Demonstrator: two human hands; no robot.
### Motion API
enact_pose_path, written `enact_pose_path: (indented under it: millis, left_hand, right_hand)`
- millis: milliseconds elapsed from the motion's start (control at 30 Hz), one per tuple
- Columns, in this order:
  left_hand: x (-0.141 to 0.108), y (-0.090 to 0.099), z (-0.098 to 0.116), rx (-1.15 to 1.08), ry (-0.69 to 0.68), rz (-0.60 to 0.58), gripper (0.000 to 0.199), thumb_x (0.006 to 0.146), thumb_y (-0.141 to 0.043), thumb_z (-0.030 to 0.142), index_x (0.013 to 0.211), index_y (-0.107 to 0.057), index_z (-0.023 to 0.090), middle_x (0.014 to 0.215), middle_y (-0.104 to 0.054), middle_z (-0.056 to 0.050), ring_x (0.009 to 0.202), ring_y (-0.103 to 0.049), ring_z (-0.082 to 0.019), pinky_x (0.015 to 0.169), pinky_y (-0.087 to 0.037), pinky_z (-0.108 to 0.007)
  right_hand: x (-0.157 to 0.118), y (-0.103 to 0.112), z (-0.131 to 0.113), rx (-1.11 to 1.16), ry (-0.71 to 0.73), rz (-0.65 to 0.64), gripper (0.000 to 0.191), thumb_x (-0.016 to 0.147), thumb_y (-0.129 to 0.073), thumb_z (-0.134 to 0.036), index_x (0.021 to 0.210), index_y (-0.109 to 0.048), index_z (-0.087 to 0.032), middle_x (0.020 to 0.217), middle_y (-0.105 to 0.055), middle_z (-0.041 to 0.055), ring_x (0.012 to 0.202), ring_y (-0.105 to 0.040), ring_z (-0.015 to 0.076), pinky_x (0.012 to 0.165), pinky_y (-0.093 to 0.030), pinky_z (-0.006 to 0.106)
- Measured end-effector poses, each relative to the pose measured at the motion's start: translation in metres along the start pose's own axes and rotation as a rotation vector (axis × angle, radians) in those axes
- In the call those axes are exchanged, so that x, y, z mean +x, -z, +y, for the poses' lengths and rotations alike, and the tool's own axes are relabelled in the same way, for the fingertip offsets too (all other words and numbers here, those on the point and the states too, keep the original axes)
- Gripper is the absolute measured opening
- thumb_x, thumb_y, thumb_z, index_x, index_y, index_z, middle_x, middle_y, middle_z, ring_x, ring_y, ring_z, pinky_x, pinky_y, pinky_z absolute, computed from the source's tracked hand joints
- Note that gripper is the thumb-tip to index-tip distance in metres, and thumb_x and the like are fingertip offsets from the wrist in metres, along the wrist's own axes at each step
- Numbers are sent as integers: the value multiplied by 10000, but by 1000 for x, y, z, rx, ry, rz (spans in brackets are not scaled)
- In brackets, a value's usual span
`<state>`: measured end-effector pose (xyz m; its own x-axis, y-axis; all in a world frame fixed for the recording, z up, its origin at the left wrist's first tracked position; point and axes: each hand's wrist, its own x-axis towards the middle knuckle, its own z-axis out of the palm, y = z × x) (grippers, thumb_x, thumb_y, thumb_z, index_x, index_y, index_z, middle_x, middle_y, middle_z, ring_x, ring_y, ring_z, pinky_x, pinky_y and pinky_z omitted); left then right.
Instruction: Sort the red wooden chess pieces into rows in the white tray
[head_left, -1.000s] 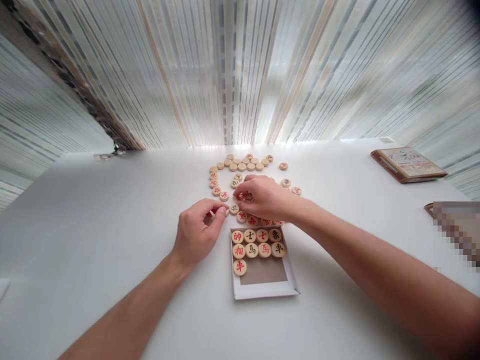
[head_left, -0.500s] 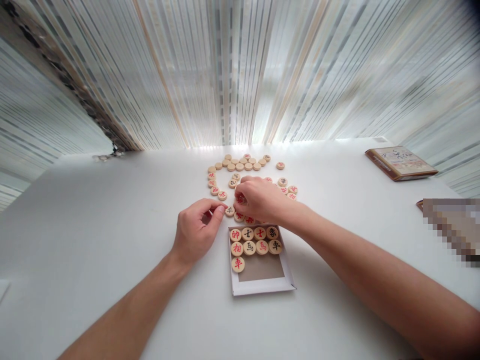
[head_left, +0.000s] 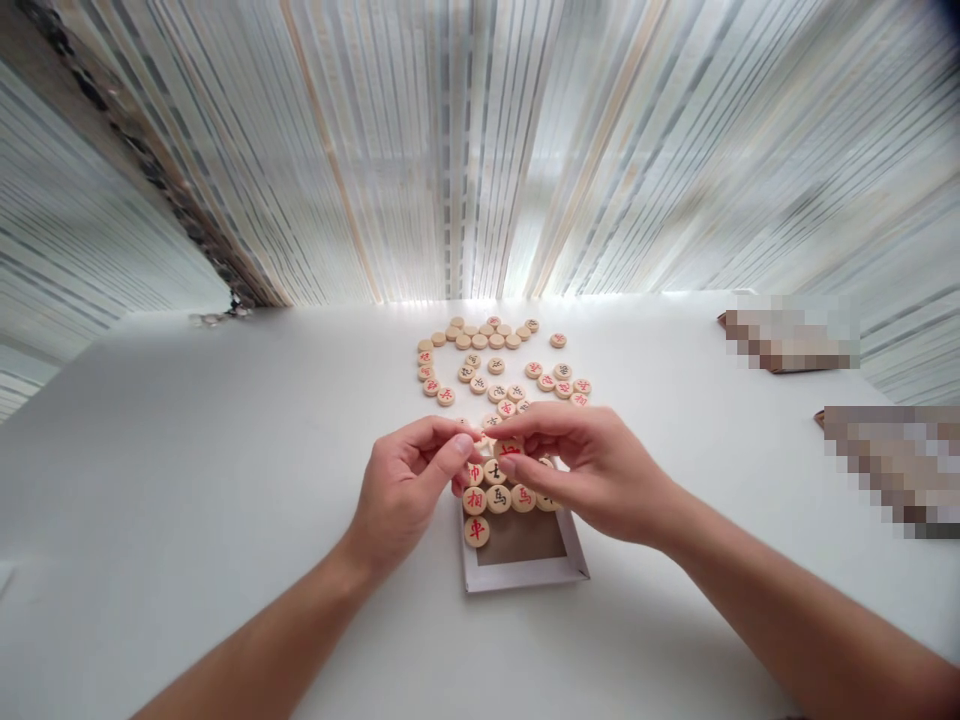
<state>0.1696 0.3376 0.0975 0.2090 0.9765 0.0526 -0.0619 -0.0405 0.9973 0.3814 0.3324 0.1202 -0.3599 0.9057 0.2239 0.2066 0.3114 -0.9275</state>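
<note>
Round wooden Chinese chess pieces lie on the white table point(head_left: 247, 470), marked in red or black. My right hand point(head_left: 600, 470) pinches a red-marked Chinese chess piece point(head_left: 508, 452) between thumb and fingers, above the far part of a shallow white box point(head_left: 525, 574). Beside it, my left hand point(head_left: 409, 480) has thumb and index finger drawn together, the tips close to those of the right hand; anything between them is hidden. Inside the box, pieces sit in rows, among them a red piece point(head_left: 476, 531) at the left of the nearest row. My right hand covers part of the far rows.
Beyond my hands are scattered face-up pieces point(head_left: 478, 384) and a cluster of blank-topped ones point(head_left: 480, 341). Two flat boxes, one farther back point(head_left: 787, 335) and one nearer point(head_left: 892, 465), partly blurred, lie at the right. A striped curtain point(head_left: 487, 150) hangs behind the table.
My right hand has come back toward me from the scattered pieces to above the box, with a red-marked piece in its fingers. My left hand has shifted slightly right, toward it.
</note>
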Motion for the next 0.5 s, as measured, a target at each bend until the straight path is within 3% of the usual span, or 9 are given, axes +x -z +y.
enact_pose_path:
  millis: [167, 267, 367, 500]
  left_hand:
    - [-11, -10, 9, -30, 55, -69, 151, 867, -817, 294, 948, -812, 167, 752, -784, -48, 620, -715, -167, 591, -618, -273]
    - [-14, -13, 10, -45, 92, -130, 160, 879, -824, 304, 963, -821, 168, 800, -817, -72, 663, -754, -192, 573, -622, -274]
    - [-15, -14, 10, -64, 140, -139, 194, 877, -846, 325, 973, -815, 158, 812, -822, -88, 675, -759, -202, 548, -607, -270]
    - [-16, -16, 11, -125, 174, -150, 235, 850, -885, 329, 991, -809, 156, 782, -812, -75, 619, -733, -175, 584, -627, -280]
  right_hand:
    - [-15, -5, 0, 272, -161, -27, 339, 904, -806, -266, 1215, -688, -204, 862, -766, 38, 769, -732, 178, 680, -613, 295]
    - [-16, -5, 2, 460, -299, -31, 426, 753, -961, -262, 1067, -679, -202, 761, -776, 19, 677, -743, 177, 604, -607, 265]
    - [-17, -5, 4, 527, -328, 21, 355, 707, -1003, -289, 930, -751, -178, 729, -782, 29, 644, -742, 170, 584, -611, 250]
    - [-21, -6, 5, 515, -273, 75, 232, 779, -966, -308, 945, -851, -192, 766, -805, 44, 692, -751, 163, 629, -631, 244]
